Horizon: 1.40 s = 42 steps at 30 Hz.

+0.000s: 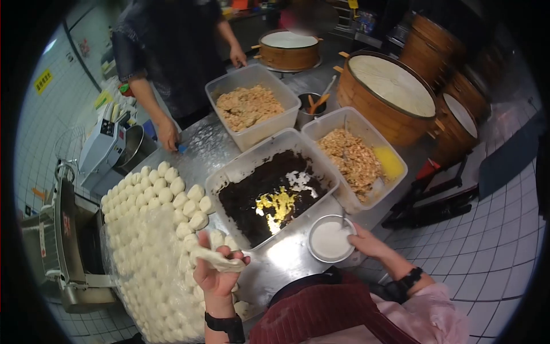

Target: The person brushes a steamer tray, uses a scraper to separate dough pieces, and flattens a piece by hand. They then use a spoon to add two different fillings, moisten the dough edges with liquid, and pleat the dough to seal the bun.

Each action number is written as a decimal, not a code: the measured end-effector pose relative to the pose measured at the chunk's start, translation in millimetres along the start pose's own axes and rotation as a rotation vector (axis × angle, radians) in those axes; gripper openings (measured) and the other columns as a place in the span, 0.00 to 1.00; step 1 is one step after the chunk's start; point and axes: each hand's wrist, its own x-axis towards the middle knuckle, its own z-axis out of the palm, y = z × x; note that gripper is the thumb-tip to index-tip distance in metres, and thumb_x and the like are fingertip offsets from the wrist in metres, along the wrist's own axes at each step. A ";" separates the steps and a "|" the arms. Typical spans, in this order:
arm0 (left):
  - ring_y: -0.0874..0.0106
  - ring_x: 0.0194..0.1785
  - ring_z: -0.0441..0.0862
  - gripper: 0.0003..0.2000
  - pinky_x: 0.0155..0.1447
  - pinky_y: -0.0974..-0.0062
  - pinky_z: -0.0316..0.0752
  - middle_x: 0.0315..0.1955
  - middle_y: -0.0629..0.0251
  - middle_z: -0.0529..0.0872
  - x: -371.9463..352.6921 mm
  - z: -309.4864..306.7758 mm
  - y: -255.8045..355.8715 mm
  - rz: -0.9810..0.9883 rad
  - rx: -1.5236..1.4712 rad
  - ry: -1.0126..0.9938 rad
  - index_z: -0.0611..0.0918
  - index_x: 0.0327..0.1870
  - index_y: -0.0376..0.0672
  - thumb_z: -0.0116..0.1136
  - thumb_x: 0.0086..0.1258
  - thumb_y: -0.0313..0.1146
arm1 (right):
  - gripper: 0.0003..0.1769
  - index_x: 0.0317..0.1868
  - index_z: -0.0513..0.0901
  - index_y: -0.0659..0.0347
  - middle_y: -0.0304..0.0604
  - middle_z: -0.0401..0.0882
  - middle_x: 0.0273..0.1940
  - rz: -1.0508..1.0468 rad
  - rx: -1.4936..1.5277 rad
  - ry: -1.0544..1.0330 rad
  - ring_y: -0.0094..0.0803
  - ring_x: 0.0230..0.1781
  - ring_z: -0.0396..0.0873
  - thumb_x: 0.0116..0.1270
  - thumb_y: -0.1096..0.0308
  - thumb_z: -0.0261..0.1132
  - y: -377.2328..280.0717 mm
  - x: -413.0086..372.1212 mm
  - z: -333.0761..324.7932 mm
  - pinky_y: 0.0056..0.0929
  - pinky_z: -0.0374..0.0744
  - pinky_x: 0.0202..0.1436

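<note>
Your left hand [215,276] is cupped palm-up around a flattened piece of dough [220,259], just beside the heap of dough balls [152,223]. Your right hand [366,241] touches the rim of the small metal bowl [311,243] of white contents; whether it grips, you cannot tell. Just behind stands the tub of dark filling [240,163], with a co-worker's hand [168,135] across the table [286,261]

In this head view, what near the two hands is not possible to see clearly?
1. Right hand, at the rim of the small bowl: whether it grips a thin utensil is too small to tell.
2. Left hand: the dough piece it holds covers its fingertips.
3. Dough balls: the lower rows are cut off by the bottom edge.
4. White content of the bowl: flour or liquid, too blurred to tell.
</note>
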 end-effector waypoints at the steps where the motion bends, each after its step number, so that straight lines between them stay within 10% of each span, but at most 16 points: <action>1: 0.56 0.56 0.77 0.25 0.60 0.50 0.67 0.54 0.55 0.79 11.4 10.7 -9.7 -0.029 -0.014 0.085 0.59 0.70 0.56 0.45 0.73 0.44 | 0.30 0.68 0.59 0.61 0.43 0.74 0.46 -0.015 0.040 0.001 0.25 0.39 0.77 0.65 0.71 0.50 12.5 9.8 5.4 0.21 0.80 0.30; 8: 0.54 0.46 0.82 0.21 0.54 0.53 0.75 0.49 0.43 0.79 52.4 26.6 -55.8 -0.287 0.278 0.339 0.73 0.56 0.37 0.61 0.63 0.35 | 0.31 0.69 0.57 0.62 0.53 0.72 0.52 -0.063 0.053 -0.157 0.32 0.41 0.79 0.67 0.64 0.53 9.3 44.8 13.5 0.30 0.83 0.33; 10: 0.52 0.47 0.81 0.22 0.53 0.54 0.77 0.48 0.42 0.79 62.0 30.6 -65.6 -0.308 0.315 0.410 0.73 0.55 0.36 0.62 0.61 0.32 | 0.28 0.66 0.63 0.61 0.58 0.75 0.50 -0.007 -0.378 -0.101 0.41 0.41 0.80 0.68 0.60 0.55 -23.6 27.9 -8.9 0.36 0.80 0.39; 14: 0.51 0.54 0.77 0.22 0.58 0.52 0.74 0.50 0.41 0.77 80.9 27.1 -92.3 -0.221 0.309 0.407 0.71 0.56 0.32 0.61 0.63 0.32 | 0.18 0.53 0.76 0.60 0.58 0.79 0.44 -0.482 -0.585 -0.156 0.49 0.42 0.80 0.66 0.60 0.57 -102.7 2.1 -81.4 0.39 0.77 0.47; 20: 0.55 0.57 0.76 0.25 0.63 0.57 0.70 0.53 0.47 0.77 133.9 37.4 -158.5 -0.342 0.186 0.547 0.66 0.63 0.38 0.59 0.65 0.31 | 0.21 0.55 0.74 0.56 0.47 0.71 0.56 -0.803 -1.208 0.376 0.45 0.48 0.75 0.59 0.73 0.56 -115.6 135.0 -164.9 0.39 0.76 0.47; 32: 0.56 0.59 0.74 0.22 0.64 0.59 0.70 0.56 0.48 0.75 166.7 6.8 -188.3 -0.338 0.178 0.715 0.66 0.62 0.31 0.51 0.70 0.32 | 0.05 0.33 0.79 0.53 0.35 0.74 0.33 -1.268 -1.773 0.032 0.32 0.44 0.72 0.57 0.67 0.56 -130.9 204.1 -218.1 0.30 0.69 0.48; 42: 0.61 0.53 0.80 0.16 0.58 0.61 0.77 0.50 0.54 0.80 200.7 -12.7 -215.0 -0.365 0.240 0.811 0.72 0.55 0.32 0.51 0.69 0.28 | 0.06 0.27 0.80 0.52 0.36 0.71 0.34 -1.228 -1.690 0.109 0.32 0.43 0.71 0.57 0.66 0.56 -111.2 227.3 -205.6 0.29 0.69 0.46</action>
